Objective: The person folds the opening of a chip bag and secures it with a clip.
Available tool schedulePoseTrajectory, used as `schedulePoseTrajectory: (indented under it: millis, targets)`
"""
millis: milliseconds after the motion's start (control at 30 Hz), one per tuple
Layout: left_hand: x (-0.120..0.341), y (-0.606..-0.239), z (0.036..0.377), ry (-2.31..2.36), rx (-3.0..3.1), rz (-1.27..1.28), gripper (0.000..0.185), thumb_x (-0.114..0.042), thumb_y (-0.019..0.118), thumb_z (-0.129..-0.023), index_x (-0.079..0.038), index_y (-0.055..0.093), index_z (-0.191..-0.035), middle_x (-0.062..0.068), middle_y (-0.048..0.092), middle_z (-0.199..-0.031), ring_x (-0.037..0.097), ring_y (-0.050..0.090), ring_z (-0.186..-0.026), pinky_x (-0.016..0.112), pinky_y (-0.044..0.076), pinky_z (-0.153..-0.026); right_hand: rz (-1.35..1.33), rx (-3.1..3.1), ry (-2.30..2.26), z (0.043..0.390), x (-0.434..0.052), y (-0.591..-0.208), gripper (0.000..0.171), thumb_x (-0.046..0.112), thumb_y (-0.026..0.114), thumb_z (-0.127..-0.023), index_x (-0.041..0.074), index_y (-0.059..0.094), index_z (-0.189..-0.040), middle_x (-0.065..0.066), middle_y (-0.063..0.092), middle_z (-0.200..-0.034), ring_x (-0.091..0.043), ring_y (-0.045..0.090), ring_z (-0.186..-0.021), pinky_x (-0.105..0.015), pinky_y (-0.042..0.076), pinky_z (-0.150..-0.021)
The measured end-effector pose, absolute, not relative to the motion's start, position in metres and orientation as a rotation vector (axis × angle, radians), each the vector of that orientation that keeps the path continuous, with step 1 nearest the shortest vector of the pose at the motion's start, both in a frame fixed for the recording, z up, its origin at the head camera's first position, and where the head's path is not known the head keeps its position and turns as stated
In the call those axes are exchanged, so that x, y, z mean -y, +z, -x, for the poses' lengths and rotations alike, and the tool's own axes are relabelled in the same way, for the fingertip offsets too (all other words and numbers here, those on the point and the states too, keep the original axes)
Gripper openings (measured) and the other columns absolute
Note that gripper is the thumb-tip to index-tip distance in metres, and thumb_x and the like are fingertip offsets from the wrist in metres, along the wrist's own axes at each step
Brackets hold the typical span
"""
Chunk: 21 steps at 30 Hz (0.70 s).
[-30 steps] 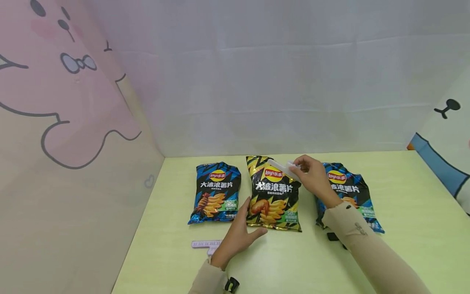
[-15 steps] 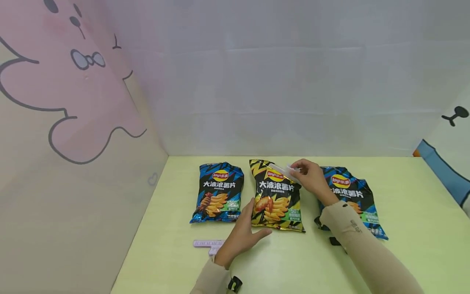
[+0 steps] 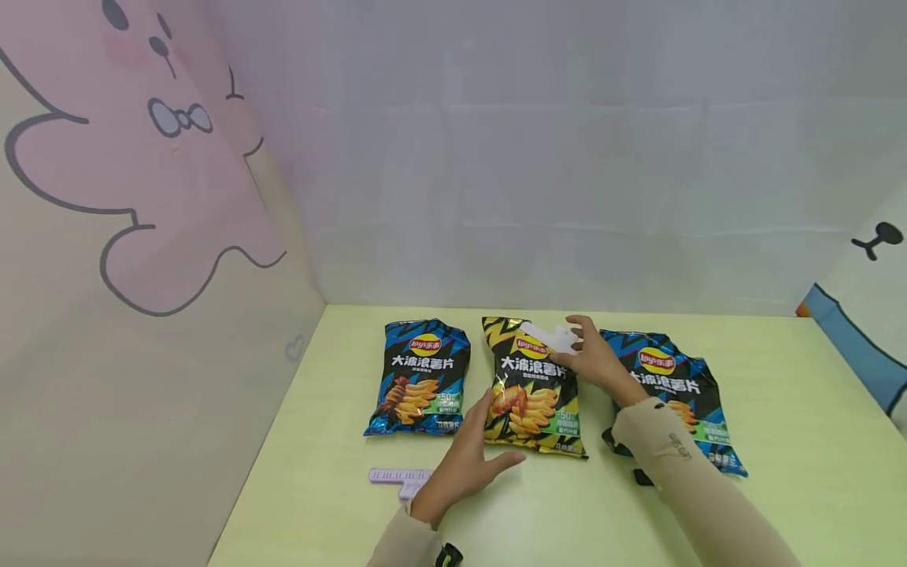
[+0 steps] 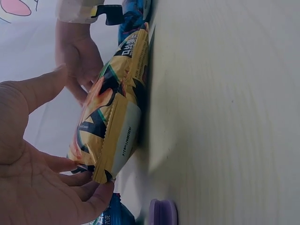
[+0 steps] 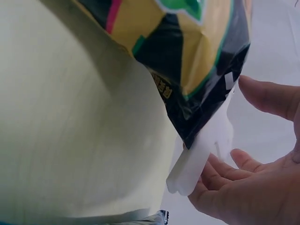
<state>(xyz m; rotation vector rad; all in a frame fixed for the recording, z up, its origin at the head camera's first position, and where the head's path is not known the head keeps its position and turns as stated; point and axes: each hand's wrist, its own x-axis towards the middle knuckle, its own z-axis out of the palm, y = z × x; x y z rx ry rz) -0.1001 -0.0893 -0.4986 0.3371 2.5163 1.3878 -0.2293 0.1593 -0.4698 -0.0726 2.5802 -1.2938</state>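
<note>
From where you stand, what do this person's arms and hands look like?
The left hand and right hand are ungloved. The left sleeve and right sleeve are beige; the right bears a dark marking near its end. A black attachment shows beside the left one.

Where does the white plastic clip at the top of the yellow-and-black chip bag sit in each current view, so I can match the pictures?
Head: right of centre, below mid-height, the white plastic clip lies across the bag's upper right part.
Left wrist: not visible.
Right wrist: right of centre, mostly in the lower half, by the bag's pointed corner.
Shared landmark: the yellow-and-black foil chip bag, visible in all three.
</note>
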Motion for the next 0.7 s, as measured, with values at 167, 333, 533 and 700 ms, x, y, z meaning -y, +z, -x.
schedulePoseTrajectory:
  millis: [167, 333, 533, 700]
  targets:
    - [0.09, -0.501, 0.097, 1.388, -2.501, -0.309, 0.095, -0.039, 0.07, -0.094, -0.018, 0.009, -0.163, 0.019, 0.024, -0.166, 0.043, 0.028, -0.152, 0.066, 0.032, -0.117, 0.047, -2.543, -1.305, 0.229, -0.157, -0.476, 0.083, 0.021, 0.066, -0.098, 0.01, 0.012, -0.16, -0.032, 0.019, -0.163, -0.052, 0.033, -0.144, -0.065, 0.04, -0.11]
    - [0.092, -0.503, 0.096, 1.422, -2.516, -0.354, 0.093, -0.036, 0.069, -0.096, -0.021, 0.007, -0.164, 0.02, 0.023, -0.165, 0.043, 0.027, -0.152, 0.066, 0.031, -0.117, 0.07, -2.535, -1.321, 0.232, -0.157, -0.48, 0.082, 0.022, 0.064, -0.099, 0.009, 0.011, -0.16, -0.03, 0.019, -0.164, -0.052, 0.031, -0.145, -0.065, 0.039, -0.111]
    - [0.092, -0.503, 0.095, 1.435, -2.504, -0.39, 0.091, -0.035, 0.068, -0.097, -0.021, 0.008, -0.163, 0.021, 0.024, -0.165, 0.043, 0.028, -0.151, 0.066, 0.031, -0.117, 0.037, -2.561, -1.346, 0.231, -0.162, -0.48, 0.078, 0.028, 0.061, -0.101, 0.009, 0.014, -0.16, -0.029, 0.024, -0.163, -0.05, 0.036, -0.143, -0.064, 0.041, -0.109]
    - [0.092, -0.503, 0.095, 1.401, -2.521, -0.385, 0.09, -0.034, 0.068, -0.097, -0.021, 0.009, -0.163, 0.018, 0.022, -0.166, 0.041, 0.027, -0.153, 0.064, 0.031, -0.118, 0.017, -2.595, -1.369, 0.226, -0.17, -0.476, 0.074, 0.029, 0.059, -0.102, 0.008, 0.018, -0.159, -0.029, 0.028, -0.161, -0.049, 0.037, -0.143, -0.064, 0.041, -0.109]
